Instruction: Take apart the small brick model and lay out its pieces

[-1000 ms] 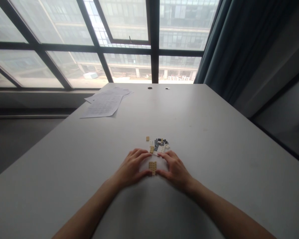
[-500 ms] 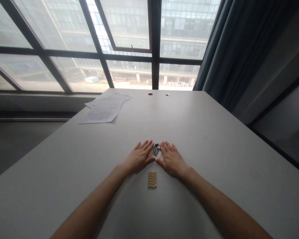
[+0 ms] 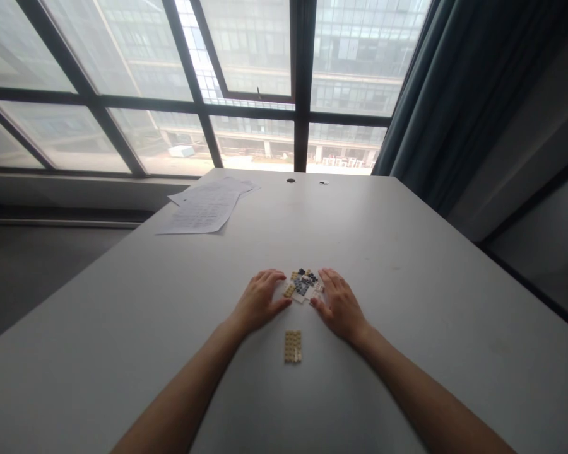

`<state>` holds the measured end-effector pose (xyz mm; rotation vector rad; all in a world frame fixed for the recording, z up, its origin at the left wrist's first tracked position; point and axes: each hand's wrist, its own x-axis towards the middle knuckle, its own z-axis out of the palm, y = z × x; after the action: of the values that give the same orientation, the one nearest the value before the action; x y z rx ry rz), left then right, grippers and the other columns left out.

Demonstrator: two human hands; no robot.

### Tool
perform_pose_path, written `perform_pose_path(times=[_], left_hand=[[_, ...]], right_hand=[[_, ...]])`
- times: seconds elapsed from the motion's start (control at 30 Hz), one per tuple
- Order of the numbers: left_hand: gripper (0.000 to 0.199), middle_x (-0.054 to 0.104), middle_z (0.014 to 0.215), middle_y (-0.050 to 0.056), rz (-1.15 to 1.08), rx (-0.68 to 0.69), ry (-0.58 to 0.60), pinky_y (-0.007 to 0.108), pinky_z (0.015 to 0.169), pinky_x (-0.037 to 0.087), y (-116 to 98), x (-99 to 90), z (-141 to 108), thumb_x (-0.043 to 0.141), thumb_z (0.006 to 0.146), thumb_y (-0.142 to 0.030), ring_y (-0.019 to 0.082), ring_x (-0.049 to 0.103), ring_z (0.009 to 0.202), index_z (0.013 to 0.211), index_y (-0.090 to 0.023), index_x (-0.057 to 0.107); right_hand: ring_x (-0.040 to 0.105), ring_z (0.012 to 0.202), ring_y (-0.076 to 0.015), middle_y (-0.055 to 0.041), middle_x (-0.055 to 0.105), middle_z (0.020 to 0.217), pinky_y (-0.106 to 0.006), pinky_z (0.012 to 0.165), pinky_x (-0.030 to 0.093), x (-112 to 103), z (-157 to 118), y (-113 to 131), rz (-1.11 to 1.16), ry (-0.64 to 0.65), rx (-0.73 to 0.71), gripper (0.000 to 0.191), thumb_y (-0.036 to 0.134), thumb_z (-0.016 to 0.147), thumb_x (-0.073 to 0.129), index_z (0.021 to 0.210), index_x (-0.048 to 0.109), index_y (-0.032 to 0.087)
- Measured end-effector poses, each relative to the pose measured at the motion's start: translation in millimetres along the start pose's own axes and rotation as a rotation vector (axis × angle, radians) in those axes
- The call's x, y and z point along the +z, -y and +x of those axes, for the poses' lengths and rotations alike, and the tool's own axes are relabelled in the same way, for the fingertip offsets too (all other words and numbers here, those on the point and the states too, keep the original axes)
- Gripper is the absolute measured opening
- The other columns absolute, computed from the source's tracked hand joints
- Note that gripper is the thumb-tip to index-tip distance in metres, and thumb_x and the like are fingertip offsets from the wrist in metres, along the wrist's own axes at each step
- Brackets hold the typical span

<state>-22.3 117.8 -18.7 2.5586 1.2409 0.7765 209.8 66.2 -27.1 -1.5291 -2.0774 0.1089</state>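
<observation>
A small heap of building bricks (image 3: 301, 285) in grey, black, white and tan lies on the white table. My left hand (image 3: 261, 299) rests at its left side, fingers apart and curved toward the pieces. On the other side, my right hand (image 3: 339, 304) is held the same way, its fingertips close to the white bricks. Neither hand has a piece in its grip. Nearer to me, between my forearms, a tan studded plate (image 3: 293, 347) lies flat by itself.
Several printed sheets of paper (image 3: 203, 208) lie at the table's far left. Two round holes, one dark (image 3: 290, 181), are set near the back edge. Beyond the white table (image 3: 407, 391) stand large windows and a dark curtain (image 3: 421, 94) on the right.
My hands have moved apart from over the heap to its two sides, so more of the bricks show. The view has shifted slightly; the tan plate lies where it was.
</observation>
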Motion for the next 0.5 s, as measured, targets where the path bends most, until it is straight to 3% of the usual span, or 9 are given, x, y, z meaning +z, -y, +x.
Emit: perform_pose_path(times=[0.2, 0.5], left_hand=[[0.020, 0.062, 0.113, 0.006, 0.050, 0.044, 0.009, 0.043, 0.095, 0.042, -3, 0.0, 0, 0.060, 0.084, -0.036, 0.025, 0.051, 0.111, 0.099, -0.023, 0.064], [0.024, 0.062, 0.114, 0.007, 0.128, 0.094, -0.044, 0.041, 0.092, 0.043, -11, -1.4, -5, 0.059, 0.086, -0.032, 0.024, 0.053, 0.107, 0.108, -0.025, 0.064]], right_hand=[[0.034, 0.133, -0.0269, -0.0154, 0.044, 0.139, -0.046, 0.111, 0.030, -11, -24, 1, 0.030, 0.011, -0.001, 0.053, 0.029, 0.085, 0.052, 0.135, 0.043, 0.011], [0.035, 0.131, -0.0278, -0.0122, 0.048, 0.136, -0.047, 0.109, 0.029, -21, -31, 13, -0.058, 0.035, -0.029, 0.040, 0.027, 0.086, 0.054, 0.125, 0.055, 0.020]])
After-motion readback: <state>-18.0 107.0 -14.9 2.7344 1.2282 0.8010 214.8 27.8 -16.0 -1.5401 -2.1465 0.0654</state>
